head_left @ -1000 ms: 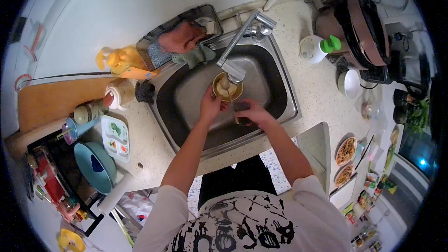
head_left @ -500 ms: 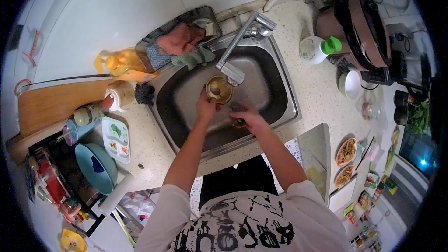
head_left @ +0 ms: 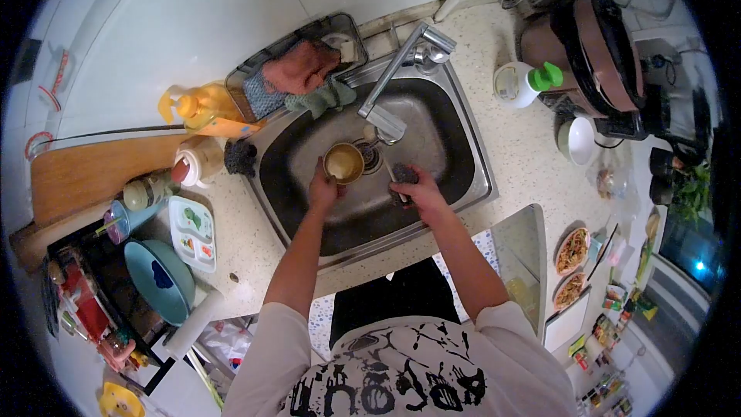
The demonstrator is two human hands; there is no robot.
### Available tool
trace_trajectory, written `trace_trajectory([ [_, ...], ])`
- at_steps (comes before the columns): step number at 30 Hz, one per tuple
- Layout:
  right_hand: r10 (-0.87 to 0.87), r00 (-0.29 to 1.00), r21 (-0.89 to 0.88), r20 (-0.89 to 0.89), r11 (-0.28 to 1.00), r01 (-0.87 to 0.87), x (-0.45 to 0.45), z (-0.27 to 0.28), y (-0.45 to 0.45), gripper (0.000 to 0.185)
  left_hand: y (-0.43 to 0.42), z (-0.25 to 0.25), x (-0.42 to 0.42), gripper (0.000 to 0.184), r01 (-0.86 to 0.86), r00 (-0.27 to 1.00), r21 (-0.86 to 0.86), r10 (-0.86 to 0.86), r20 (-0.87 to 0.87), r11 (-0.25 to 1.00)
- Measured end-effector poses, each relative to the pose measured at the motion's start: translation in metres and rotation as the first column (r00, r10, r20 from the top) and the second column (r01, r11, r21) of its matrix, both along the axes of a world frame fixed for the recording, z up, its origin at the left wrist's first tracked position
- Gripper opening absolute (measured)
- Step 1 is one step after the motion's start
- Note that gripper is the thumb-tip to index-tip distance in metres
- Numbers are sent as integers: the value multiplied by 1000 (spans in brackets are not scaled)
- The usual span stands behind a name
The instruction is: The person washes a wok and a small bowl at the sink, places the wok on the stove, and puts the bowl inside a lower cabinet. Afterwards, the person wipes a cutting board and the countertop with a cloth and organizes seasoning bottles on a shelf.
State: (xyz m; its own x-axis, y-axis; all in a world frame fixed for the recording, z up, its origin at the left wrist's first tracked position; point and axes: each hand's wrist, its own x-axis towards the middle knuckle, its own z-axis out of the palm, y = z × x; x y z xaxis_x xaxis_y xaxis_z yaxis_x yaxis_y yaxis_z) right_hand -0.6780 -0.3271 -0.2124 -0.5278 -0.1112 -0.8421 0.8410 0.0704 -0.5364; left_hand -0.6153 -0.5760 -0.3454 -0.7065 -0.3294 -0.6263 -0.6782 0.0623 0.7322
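Note:
In the sink [head_left: 309, 220], my left hand [head_left: 325, 190] grips a small round golden bowl [head_left: 343, 163] by its left rim. The bowl is tilted so that its inside shows. My right hand [head_left: 424, 194], to the right of the bowl, is closed on a dark grey scouring pad [head_left: 405, 175] and on a spoon [head_left: 391, 172]. The spoon's handle slants up and left from my fingers, and its rounded head lies near the faucet spout [head_left: 386, 125]. The pad lies against the handle. My right fingertips are partly hidden.
A wire basket with cloths [head_left: 301, 66] stands behind the sink, beside a yellow detergent bottle [head_left: 202, 106]. A black scrubber [head_left: 240, 156] sits at the left rim. To the right are a green-topped pump bottle [head_left: 517, 83] and a white bowl [head_left: 576, 140]. A divided plate [head_left: 191, 232] lies left.
The bowl has moved left and a little down with my left hand, out from beside the spout. The spoon that was in it is now in my right hand with the scouring pad.

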Motion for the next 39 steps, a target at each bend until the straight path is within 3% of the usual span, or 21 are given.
trace_trajectory([
  [1,-8,1000,0,-13,1000,8,1,0,0,79,-2,4,2,64,96,995,-198,-101,-17,976],
  [3,-56,998,5,-14,998,56,3,5,-3,76,-4,19,5,64,211,977,-418,-210,50,884],
  [5,-96,995,12,-21,995,96,5,10,-7,74,1,50,0,66,272,961,-468,-213,176,841],
  [8,-137,990,12,-42,990,137,8,11,-16,69,18,45,-7,57,355,929,-266,-305,211,896],
  [9,-144,988,-1,-54,990,144,10,9,-19,68,36,68,-13,49,200,977,-46,-196,85,979],
  [10,-152,986,-13,-65,988,151,12,6,-22,66,56,97,-22,43,54,999,193,-53,-12,980],
  [13,-142,982,-102,-121,986,130,21,-6,-30,64,87,116,-43,36,-13,999,343,-2,43,939],
  [16,33,951,5,-307,999,-33,23,-20,-30,65,94,91,-47,33,-36,999,436,42,-4,899],
  [19,-10,922,64,-387,997,38,27,-4,-25,65,90,82,-56,25,77,987,130,-57,-150,989],
  [22,-354,891,-66,-286,934,350,22,-4,-12,62,80,128,-65,22,-89,995,281,74,65,956],
  [23,-447,873,-258,-198,883,393,19,-6,-9,62,78,127,-65,23,-71,996,274,55,67,959],
  [25,-566,824,-587,27,658,471,7,-7,-5,61,77,117,-62,27,-32,997,261,13,74,965],
  [28,-392,902,-380,-183,874,303,-6,-10,-22,59,79,104,-54,34,113,989,147,-125,75,983],
  [31,-294,942,-416,-164,886,204,-13,-11,-33,58,80,88,-50,39,363,926,-262,-376,-1,894],
  [34,-201,973,-228,-110,958,172,-16,-18,-42,51,83,110,-48,38,378,916,-306,-401,-14,874],
  [37,-357,934,-351,17,872,340,-23,-23,-50,44,87,135,-37,37,438,878,-378,-478,-13,815],
  [39,-458,889,-366,17,824,432,-27,-26,-56,38,87,143,-31,36,386,912,-296,-410,-23,874],
])
